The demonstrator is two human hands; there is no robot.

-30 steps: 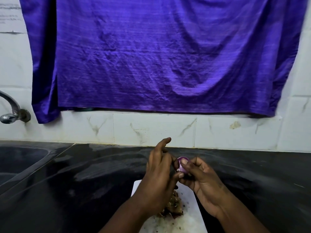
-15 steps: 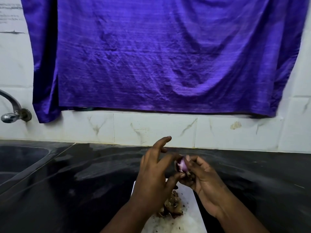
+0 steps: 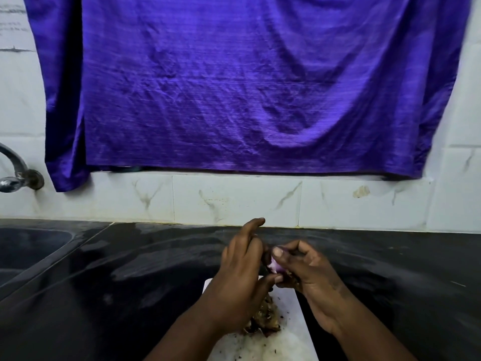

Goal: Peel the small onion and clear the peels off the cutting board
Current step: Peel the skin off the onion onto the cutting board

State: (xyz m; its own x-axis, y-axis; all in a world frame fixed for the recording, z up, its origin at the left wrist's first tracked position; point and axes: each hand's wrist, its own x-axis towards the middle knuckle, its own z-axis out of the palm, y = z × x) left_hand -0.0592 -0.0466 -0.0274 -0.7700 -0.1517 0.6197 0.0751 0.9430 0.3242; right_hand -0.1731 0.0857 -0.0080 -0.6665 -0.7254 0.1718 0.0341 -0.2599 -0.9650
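Observation:
A small purple onion (image 3: 276,267) is pinched between both hands above the far end of the white cutting board (image 3: 292,337). My right hand (image 3: 309,274) grips it from the right, thumb pressed on top. My left hand (image 3: 239,277) holds it from the left with thumb and fingers, index finger lifted. A pile of brown peels (image 3: 265,319) lies on the board under my left hand, partly hidden by it. Small dark scraps dot the board.
The board sits on a black stone counter (image 3: 130,282). A sink basin (image 3: 28,248) and a metal tap (image 3: 15,173) are at the left. A purple cloth (image 3: 247,87) hangs on the tiled wall behind.
The onion has turned in my fingers and sits a little lower. My right thumb now presses on its top. Both hands stay over the board's far end.

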